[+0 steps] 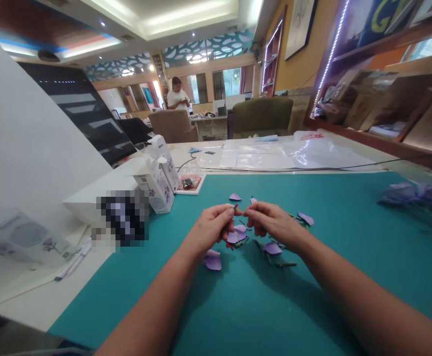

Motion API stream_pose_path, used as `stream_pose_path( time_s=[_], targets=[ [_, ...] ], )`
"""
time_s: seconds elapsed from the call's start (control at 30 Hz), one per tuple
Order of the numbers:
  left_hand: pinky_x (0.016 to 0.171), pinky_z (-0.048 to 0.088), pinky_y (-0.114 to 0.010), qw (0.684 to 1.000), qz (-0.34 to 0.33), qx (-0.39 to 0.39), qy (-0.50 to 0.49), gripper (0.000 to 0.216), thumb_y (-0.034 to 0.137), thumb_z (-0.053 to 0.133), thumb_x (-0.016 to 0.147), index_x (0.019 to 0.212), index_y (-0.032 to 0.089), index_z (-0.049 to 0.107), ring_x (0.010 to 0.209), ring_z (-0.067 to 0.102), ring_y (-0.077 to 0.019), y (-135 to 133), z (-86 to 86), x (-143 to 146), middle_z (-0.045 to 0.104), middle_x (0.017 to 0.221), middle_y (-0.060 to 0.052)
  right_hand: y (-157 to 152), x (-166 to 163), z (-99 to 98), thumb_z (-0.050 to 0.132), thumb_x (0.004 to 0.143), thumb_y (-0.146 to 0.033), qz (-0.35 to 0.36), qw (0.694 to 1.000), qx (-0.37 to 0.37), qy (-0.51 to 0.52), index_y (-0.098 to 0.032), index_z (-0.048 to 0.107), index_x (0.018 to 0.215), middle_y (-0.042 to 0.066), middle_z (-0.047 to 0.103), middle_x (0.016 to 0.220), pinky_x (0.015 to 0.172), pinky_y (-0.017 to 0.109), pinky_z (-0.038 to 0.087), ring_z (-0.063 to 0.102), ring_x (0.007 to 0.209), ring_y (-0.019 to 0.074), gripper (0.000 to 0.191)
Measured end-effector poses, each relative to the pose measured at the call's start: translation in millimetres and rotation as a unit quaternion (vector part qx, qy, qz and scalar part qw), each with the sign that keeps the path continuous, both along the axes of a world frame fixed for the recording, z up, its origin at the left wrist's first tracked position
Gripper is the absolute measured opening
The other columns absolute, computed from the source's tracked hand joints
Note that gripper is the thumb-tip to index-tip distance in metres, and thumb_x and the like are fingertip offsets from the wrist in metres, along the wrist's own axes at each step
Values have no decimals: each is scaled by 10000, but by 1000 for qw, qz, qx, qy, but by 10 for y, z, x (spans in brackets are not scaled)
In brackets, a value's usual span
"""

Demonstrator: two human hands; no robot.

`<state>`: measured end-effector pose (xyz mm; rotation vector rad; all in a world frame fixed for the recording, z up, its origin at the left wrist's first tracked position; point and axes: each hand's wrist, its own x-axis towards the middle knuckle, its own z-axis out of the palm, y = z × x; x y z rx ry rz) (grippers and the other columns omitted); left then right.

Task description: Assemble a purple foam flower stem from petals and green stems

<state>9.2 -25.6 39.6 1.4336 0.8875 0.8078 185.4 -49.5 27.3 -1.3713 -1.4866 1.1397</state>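
Note:
My left hand [210, 228] and my right hand [271, 222] meet above a teal cutting mat [312, 207], their fingertips pinching a thin red strip [234, 206]. Its exact shape is mostly hidden by my fingers. Several purple paper petals lie around and below my hands, including one [213, 260] near my left wrist and one [273, 248] under my right hand. Green leafy stems [284, 264] lie beside the petals. At the mat's right edge sit blurred purple paper flowers [412, 194].
Left of the mat stand white boxes with purple flower prints [153, 184], next to a small tray [188, 184]. A pixelated patch [123, 217] covers something nearby. Clear plastic sheeting [282, 154] lies behind the mat. A standing person [177, 94] is farther back.

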Motion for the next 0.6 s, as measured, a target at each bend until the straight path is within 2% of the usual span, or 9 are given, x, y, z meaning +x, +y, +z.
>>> stream_pose_path(
  time_s=[0.13, 0.3, 0.43, 0.6],
  targets=[
    [433, 346, -186, 997, -33, 4, 73, 310, 333, 519, 810, 985, 122, 665, 446, 443, -71, 2, -114, 40, 530, 555, 27, 53, 174, -5, 519, 776, -299, -57, 998, 1, -14, -177, 593, 858, -27, 581, 667, 477, 220, 382, 508, 496, 80, 164],
    [515, 405, -217, 988, -66, 47, 128, 297, 273, 469, 823, 1013, 124, 641, 517, 494, -109, 16, -197, 49, 527, 564, 26, 20, 162, -73, 582, 720, -311, -11, 1000, 3, 6, -174, 613, 893, -10, 617, 719, 536, 248, 434, 549, 550, 101, 222],
    [572, 418, -232, 978, -67, 110, 166, 239, 270, 444, 836, 905, 150, 640, 560, 519, -119, 9, -225, 52, 543, 615, 18, 21, 76, -127, 614, 708, -353, 23, 999, 40, -14, -175, 629, 787, 3, 620, 708, 590, 267, 445, 550, 616, 123, 196],
    [600, 396, -233, 957, -58, 190, 210, 220, 247, 426, 843, 739, 172, 606, 603, 531, -126, 3, -228, 53, 561, 634, 11, 54, 22, -164, 573, 760, -312, 12, 988, 117, -101, -192, 606, 690, -11, 585, 614, 568, 259, 401, 531, 611, 134, 143]
  ],
)
